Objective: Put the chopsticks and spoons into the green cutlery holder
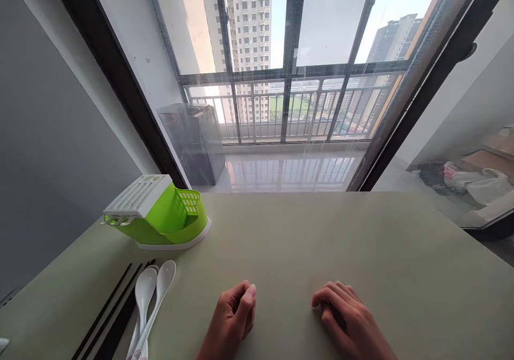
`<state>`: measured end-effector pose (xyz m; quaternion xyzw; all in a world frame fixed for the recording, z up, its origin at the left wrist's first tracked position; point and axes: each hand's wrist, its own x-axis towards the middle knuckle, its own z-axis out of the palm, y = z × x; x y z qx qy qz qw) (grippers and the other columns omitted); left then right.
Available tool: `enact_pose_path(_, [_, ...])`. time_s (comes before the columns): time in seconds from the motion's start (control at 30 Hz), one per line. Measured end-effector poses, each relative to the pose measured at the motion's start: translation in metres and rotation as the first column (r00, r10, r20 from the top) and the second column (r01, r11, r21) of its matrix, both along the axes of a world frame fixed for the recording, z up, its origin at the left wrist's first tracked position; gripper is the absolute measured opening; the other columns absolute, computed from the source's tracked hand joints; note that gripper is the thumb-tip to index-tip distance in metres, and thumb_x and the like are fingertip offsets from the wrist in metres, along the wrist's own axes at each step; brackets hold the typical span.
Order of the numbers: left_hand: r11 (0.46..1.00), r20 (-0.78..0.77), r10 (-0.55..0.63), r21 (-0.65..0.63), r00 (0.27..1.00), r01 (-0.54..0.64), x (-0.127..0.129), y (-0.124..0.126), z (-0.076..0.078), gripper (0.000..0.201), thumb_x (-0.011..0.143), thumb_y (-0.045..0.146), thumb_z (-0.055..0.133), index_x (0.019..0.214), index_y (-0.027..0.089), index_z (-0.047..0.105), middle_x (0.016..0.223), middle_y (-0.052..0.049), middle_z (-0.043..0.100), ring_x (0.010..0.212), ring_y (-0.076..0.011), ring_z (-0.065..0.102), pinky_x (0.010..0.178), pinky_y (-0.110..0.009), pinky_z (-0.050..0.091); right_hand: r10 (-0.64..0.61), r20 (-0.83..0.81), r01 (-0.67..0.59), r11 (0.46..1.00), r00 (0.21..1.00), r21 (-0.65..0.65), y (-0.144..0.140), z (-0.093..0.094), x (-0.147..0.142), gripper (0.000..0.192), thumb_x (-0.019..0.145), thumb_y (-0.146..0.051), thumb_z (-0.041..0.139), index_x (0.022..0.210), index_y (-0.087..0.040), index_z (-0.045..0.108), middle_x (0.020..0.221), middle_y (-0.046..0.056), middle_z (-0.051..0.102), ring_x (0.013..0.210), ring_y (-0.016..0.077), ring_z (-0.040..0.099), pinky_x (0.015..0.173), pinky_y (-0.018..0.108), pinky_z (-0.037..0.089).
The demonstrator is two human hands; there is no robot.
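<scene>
White spoons beside black chopsticks on bench, left hand loosely curled and empty nearby, right hand curled, empty, green cutlery holder behind.

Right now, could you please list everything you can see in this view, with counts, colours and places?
cutlery drainer: one, green with a white slotted top and white base, far left of the table.
soup spoons: two, white, lying side by side at the near left, left of the left hand.
chopsticks: several, black, lying left of the spoons; exact count unclear.
table: one, pale green, filling the foreground.
cabinet: one, dark grey, on the balcony behind the glass.
plastic bags: a few, white, on the floor at the right.
left hand: one, loosely curled, resting on the table, holding nothing.
right hand: one, fingers bent, resting on the table, holding nothing.
</scene>
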<state>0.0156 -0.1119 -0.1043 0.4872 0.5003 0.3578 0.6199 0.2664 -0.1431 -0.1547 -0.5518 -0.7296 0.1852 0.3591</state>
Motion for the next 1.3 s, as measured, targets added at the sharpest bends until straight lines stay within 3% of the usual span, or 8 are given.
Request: enact_pose_path(1.3, [1.000, -0.029, -0.015, 0.015, 0.999, 0.015, 0.0011, -0.0017, 0.0026, 0.054, 0.088, 0.065, 0.055, 0.065, 0.022, 0.032, 0.058, 0.008, 0.028, 0.053, -0.0087, 0.021, 0.049, -0.022, 0.022, -0.001, -0.026, 0.001, 1.000, 1.000, -0.010, 0.0001, -0.0003, 0.0000, 0.024, 0.099, -0.025, 0.039, 0.084, -0.024, 0.059, 0.080, 0.002, 0.063, 0.076, 0.0191, 0.056, 0.077, 0.035, 0.045])
